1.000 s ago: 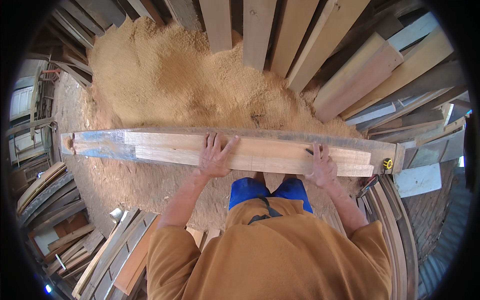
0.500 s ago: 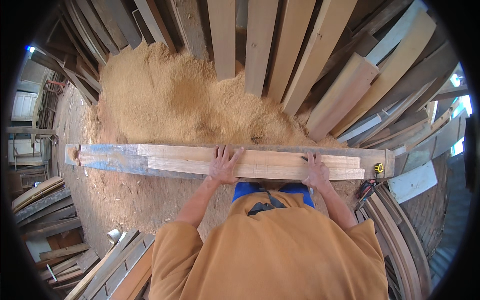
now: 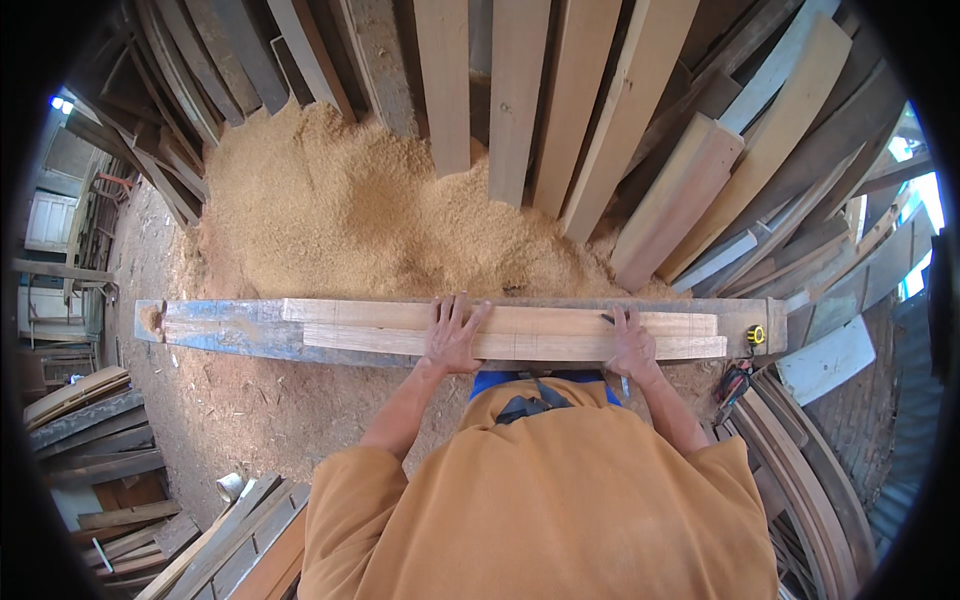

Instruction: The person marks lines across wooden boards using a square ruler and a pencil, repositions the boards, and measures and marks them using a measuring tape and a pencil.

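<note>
Two pale wooden strips, a far one (image 3: 560, 318) and a near one (image 3: 560, 347), lie side by side along a worn plank bench (image 3: 225, 325) with blue paint stains. My left hand (image 3: 452, 335) rests across both strips near their middle, thumb apart and fingers stretched toward the far edge. Farther right, my right hand (image 3: 631, 347) also lies over the strips. A dark pencil-like stick (image 3: 608, 318) sticks out by its fingers, which are closed around it; its exact kind is hard to make out. Faint cross lines show on the strips.
A yellow-and-black tape measure (image 3: 755, 336) sits on the bench's right end. Beyond the bench is a sawdust heap (image 3: 330, 200) with upright boards (image 3: 515, 100) behind it. Stacked planks (image 3: 235, 540) stand at lower left, curved boards (image 3: 800, 490) at lower right.
The whole view has shifted slightly, so the bench and strips appear a little lower. Both hands remain on the strips in nearly the same places.
</note>
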Available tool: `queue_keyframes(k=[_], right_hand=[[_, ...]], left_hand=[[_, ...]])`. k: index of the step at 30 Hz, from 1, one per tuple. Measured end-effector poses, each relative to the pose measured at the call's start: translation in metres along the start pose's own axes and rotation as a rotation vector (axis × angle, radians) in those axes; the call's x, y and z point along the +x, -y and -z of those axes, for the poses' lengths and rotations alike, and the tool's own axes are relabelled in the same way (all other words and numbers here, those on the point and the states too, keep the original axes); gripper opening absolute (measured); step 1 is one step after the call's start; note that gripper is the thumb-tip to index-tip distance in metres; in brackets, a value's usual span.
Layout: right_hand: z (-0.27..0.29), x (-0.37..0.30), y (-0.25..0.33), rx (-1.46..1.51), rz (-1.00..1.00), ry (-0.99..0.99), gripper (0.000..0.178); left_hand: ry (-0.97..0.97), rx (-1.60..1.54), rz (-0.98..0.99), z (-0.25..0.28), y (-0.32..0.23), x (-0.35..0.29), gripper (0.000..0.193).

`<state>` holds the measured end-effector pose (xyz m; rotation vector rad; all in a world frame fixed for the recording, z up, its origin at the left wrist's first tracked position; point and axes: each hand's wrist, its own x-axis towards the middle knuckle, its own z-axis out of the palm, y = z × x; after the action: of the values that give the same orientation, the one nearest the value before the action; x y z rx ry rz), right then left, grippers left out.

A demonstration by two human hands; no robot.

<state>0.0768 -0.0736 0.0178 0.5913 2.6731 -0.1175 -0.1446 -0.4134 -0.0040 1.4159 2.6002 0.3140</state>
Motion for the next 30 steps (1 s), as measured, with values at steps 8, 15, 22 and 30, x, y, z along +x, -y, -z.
queue_keyframes(k=[8, 15, 22, 30], right_hand=[[-0.001, 0.008, 0.007, 0.136, -0.117, 0.062, 0.108], [-0.011, 0.005, -0.005, 0.065, -0.049, 0.081, 0.118], [-0.004, 0.009, 0.001, 0.045, -0.042, 0.114, 0.128], [-0.008, 0.006, -0.004, 0.053, -0.028, 0.083, 0.13]], left_hand=[[0.067, -0.028, 0.01, 0.005, -0.002, -0.001, 0.126], [0.109, -0.032, 0.041, 0.014, -0.004, 0.0, 0.125], [0.137, -0.017, 0.046, 0.016, -0.002, -0.004, 0.124], [0.129, -0.047, 0.029, 0.015, -0.004, -0.002, 0.123]])
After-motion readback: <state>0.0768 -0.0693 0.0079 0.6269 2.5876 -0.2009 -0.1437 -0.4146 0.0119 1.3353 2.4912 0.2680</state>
